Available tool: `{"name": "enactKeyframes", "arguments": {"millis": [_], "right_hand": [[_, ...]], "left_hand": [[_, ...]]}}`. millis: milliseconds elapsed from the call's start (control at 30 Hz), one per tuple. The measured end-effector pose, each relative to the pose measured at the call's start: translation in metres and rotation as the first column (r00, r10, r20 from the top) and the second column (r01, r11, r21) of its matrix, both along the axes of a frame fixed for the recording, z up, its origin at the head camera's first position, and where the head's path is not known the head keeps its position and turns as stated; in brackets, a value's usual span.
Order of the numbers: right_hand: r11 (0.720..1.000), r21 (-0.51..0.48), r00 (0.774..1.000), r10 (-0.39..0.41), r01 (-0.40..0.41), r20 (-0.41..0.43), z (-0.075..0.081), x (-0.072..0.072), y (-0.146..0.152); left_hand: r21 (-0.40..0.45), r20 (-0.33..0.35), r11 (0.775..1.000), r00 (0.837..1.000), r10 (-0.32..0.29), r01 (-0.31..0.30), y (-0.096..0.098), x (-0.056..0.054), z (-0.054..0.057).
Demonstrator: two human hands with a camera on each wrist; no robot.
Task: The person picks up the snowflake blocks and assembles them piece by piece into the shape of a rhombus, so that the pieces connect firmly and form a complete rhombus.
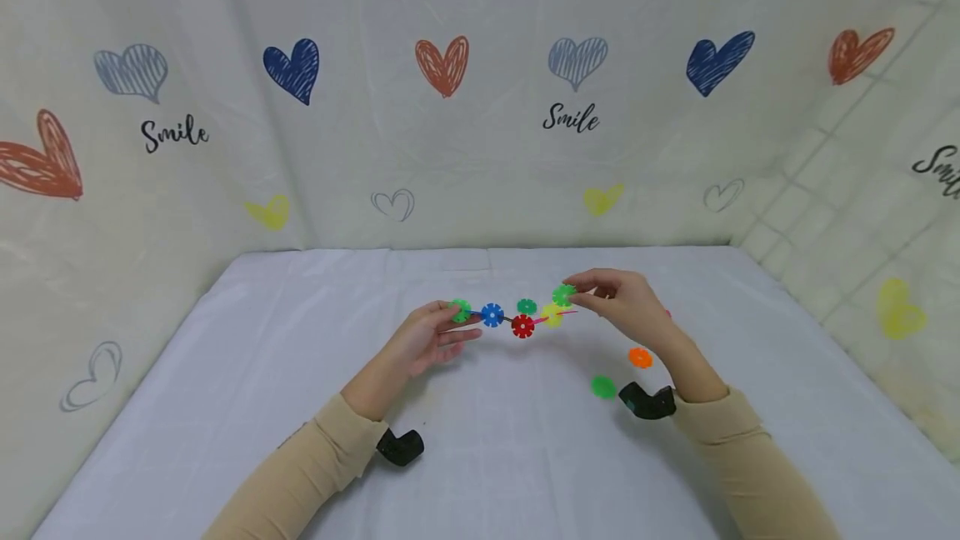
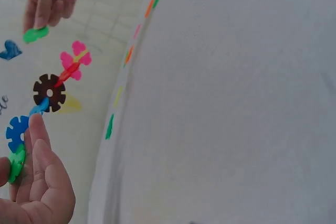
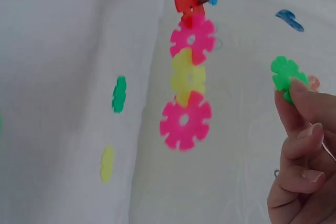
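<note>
My left hand pinches the green end disc of a chain of notched plastic snowflake discs between thumb and fingers. From there the chain runs toward the right: a blue disc, a brown disc, a red disc, then a pink disc, a yellow disc and another pink disc at the free end. With thumb and fingertips, my right hand holds a separate green disc, apart from the chain and close by its pink end.
Loose discs lie on the white-covered table: an orange one and a green one near the right forearm, another green one behind the chain. A curtain printed with hearts hangs behind the table.
</note>
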State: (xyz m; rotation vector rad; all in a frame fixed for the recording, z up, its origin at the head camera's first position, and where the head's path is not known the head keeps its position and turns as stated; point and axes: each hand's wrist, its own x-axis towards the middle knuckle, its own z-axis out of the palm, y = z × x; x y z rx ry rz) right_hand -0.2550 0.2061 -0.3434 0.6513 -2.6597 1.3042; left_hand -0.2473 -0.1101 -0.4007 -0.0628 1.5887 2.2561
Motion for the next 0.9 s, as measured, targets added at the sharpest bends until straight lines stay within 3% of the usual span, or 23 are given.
{"name": "enactKeyframes", "arguments": {"millis": [267,633,900], "right_hand": [[0.999,0.011,0.980,0.049,-0.048,-0.191,-0.006,-0.004,-0.043],[0.992,0.077,0.970,0.115,-0.101,-0.216,-0.015,-0.011,-0.071],[0.986,0.078,0.974,0.156,-0.144,-0.164,-0.022,-0.011,-0.078]], "left_hand": [[-0.101,-0.034,0.995,0.999,-0.028,0.024,0.008,0.003,0.004],[-0.135,-0.083,0.990,0.995,-0.061,0.050,0.010,0.005,0.002],[-0.174,-0.084,0.983,0.994,-0.076,0.060,0.010,0.007,0.004]]}}
